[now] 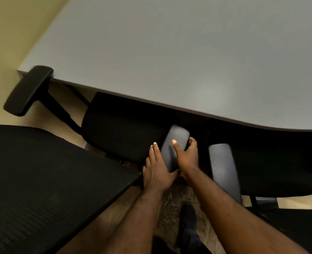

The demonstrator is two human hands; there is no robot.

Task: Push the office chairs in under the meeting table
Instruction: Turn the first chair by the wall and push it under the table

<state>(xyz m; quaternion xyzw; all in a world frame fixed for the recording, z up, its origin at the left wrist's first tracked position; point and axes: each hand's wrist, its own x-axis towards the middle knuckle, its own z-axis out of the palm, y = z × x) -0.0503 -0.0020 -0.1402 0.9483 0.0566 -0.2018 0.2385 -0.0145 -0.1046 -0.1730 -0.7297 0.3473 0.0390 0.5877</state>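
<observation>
Head view: right hand (187, 158) clamped on the chair's armrest (175, 138), thumb on top, fingers curled over its outer side; left hand (157, 169) flat alongside, fingers straight and together; chair (122, 129) seat partly under the table (170, 61), just ahead of the fingertips. Risk: other armrest (28, 90) looks level with the table edge; a harder shove likely jams it, or pinches fingers under the rim.

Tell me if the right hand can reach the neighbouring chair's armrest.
Probably yes: the far armrest lies just right of the right hand, only a gap between, though it grips the near armrest.
</observation>
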